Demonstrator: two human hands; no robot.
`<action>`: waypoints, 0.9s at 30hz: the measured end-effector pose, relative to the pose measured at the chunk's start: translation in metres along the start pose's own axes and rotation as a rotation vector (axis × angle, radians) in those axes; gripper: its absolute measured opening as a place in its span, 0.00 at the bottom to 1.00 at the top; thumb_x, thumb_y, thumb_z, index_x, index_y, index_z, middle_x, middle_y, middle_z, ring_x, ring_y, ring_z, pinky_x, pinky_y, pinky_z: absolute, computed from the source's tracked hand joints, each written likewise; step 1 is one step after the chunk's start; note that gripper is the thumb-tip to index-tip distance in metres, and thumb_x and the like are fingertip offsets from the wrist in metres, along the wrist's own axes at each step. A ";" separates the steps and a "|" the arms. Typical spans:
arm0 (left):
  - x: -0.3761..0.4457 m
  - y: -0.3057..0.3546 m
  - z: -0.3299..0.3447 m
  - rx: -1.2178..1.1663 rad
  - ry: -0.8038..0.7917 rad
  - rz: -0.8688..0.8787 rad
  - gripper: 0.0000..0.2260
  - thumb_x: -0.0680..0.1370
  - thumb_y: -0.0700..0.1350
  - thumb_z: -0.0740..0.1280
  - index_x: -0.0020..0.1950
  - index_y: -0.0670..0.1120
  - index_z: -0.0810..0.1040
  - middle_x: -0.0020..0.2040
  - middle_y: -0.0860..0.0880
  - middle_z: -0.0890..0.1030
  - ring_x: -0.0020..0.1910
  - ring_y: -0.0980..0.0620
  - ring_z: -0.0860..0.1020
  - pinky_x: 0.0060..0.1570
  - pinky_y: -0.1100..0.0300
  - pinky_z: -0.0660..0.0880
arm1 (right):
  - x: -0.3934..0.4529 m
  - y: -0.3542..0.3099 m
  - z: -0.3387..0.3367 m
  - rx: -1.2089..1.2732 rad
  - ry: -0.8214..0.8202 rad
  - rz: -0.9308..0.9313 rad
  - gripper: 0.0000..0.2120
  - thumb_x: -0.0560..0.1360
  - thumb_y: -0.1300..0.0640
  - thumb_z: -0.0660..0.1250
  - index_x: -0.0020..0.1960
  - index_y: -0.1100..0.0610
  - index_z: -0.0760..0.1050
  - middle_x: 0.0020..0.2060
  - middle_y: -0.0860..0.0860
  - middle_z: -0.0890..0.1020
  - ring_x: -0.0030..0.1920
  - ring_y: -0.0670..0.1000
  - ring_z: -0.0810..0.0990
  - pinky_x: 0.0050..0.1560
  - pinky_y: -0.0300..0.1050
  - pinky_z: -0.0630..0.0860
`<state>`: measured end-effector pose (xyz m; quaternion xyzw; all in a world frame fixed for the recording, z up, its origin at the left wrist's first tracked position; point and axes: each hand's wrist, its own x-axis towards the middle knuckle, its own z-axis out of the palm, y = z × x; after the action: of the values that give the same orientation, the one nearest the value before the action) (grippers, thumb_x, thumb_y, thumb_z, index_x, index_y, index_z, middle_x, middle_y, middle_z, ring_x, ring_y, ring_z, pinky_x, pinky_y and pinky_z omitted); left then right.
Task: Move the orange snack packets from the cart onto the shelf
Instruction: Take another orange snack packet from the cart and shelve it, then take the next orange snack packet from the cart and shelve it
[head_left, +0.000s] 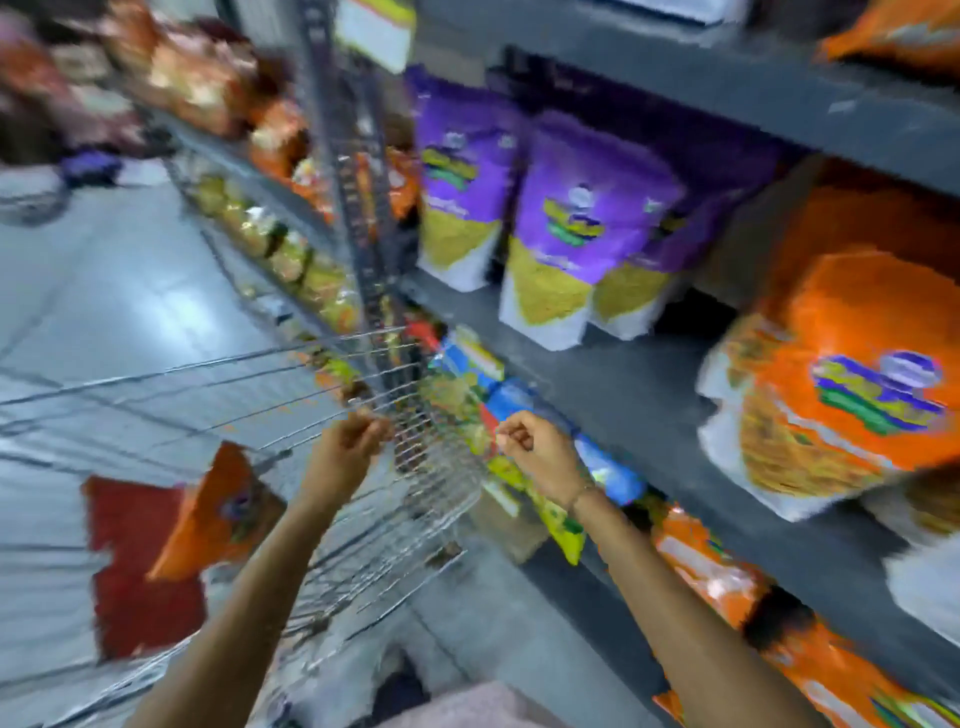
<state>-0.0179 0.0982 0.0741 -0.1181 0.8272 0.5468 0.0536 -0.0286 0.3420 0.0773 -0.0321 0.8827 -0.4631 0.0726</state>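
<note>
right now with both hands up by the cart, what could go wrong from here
The orange packet lies low in the wire cart, so reaching for it means leaning over the rim. The left hand and right hand look empty. The orange stack on the shelf overhangs the edge; adding to it may topple it.

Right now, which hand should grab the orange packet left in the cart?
Probably the left hand: it is at the cart rim, above the orange packet. The right hand is nearer the shelf. Both look empty.
</note>
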 end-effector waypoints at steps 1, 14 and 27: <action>-0.004 -0.016 -0.023 0.009 0.084 -0.056 0.10 0.78 0.39 0.62 0.40 0.50 0.78 0.41 0.41 0.79 0.29 0.63 0.74 0.44 0.56 0.68 | 0.016 -0.007 0.023 -0.055 -0.082 -0.026 0.04 0.73 0.63 0.66 0.47 0.59 0.77 0.39 0.57 0.83 0.40 0.49 0.77 0.51 0.48 0.74; 0.007 -0.186 -0.175 0.607 0.010 -0.616 0.21 0.72 0.50 0.70 0.55 0.34 0.74 0.56 0.31 0.78 0.57 0.35 0.76 0.54 0.48 0.72 | 0.142 -0.116 0.289 -0.720 -0.667 -0.342 0.20 0.75 0.61 0.61 0.66 0.56 0.64 0.68 0.56 0.70 0.67 0.58 0.68 0.64 0.56 0.68; 0.038 -0.221 -0.167 0.532 0.039 -0.525 0.09 0.68 0.41 0.69 0.46 0.39 0.83 0.44 0.35 0.84 0.46 0.39 0.82 0.46 0.48 0.79 | 0.185 -0.094 0.350 -0.903 -0.563 -0.475 0.09 0.72 0.65 0.61 0.46 0.56 0.79 0.46 0.57 0.83 0.51 0.59 0.80 0.53 0.51 0.74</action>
<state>0.0087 -0.1429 -0.0652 -0.3185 0.8828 0.2781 0.2048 -0.1574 -0.0189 -0.0601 -0.3787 0.9081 -0.0179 0.1779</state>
